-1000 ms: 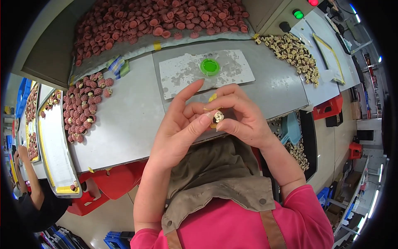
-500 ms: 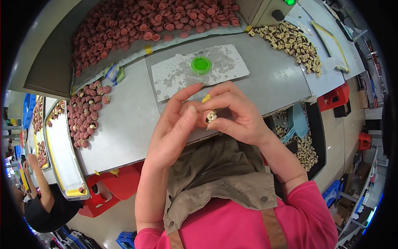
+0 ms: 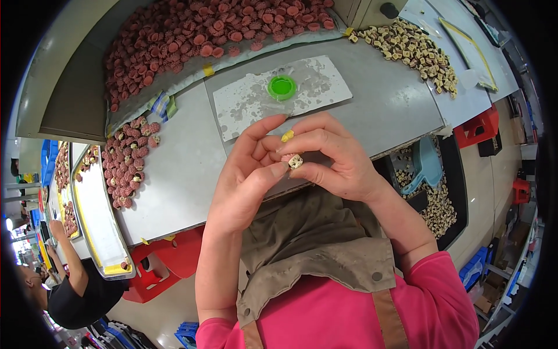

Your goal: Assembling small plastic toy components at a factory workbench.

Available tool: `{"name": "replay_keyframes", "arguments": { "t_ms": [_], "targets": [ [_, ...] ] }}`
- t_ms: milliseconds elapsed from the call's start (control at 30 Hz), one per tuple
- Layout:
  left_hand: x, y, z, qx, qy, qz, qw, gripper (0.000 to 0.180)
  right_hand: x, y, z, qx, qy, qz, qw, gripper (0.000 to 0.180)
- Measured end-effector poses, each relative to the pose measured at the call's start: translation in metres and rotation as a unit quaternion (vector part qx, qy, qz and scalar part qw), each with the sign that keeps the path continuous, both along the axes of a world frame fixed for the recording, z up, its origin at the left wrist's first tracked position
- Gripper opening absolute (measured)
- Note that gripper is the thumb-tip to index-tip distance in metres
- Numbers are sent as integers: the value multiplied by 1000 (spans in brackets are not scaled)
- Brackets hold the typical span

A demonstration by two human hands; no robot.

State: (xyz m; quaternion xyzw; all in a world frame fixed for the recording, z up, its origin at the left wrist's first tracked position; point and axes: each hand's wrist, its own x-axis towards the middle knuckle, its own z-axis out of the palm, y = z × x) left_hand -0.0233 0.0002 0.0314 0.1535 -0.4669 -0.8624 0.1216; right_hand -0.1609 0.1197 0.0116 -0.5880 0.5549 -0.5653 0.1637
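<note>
My left hand (image 3: 244, 174) and my right hand (image 3: 334, 156) meet over the near edge of the grey worktable. Between their fingertips is a small pink raspberry-shaped shell with a cream-and-dark block (image 3: 295, 161) at its open end. My left thumb presses against the pink side, while my right thumb and fingers pinch the block end. A yellow wrap (image 3: 287, 136) covers a fingertip of my right hand. Just beyond my hands lies a wet-spotted white board (image 3: 244, 99), bearing a round green dish (image 3: 282, 88).
Pink hollow shells (image 3: 232, 29) heap at the back. Filled pink pieces (image 3: 125, 166) lie left, beside a yellow-edged tray (image 3: 99, 215). Cream-and-dark blocks (image 3: 412, 49) are piled back right. A black bin (image 3: 456, 203) with a blue scoop (image 3: 429, 166) sits lower right. A co-worker (image 3: 78, 296) is far left.
My left thumb has come down onto the pink piece, where before it stood raised. The piece has turned slightly between my fingers. The view has shifted a little.
</note>
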Motion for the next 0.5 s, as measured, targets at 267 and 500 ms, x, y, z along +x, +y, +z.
{"name": "replay_keyframes", "arguments": {
  "t_ms": [267,500],
  "targets": [
    [-1,0,-1,-9,-14,1,1000,58,2,-1,1,-13,7,-16,1000,27],
    [-3,5,7,-52,-23,-34,998,48,6,1,4,-54,68,-65,994,31]
  ]
}}
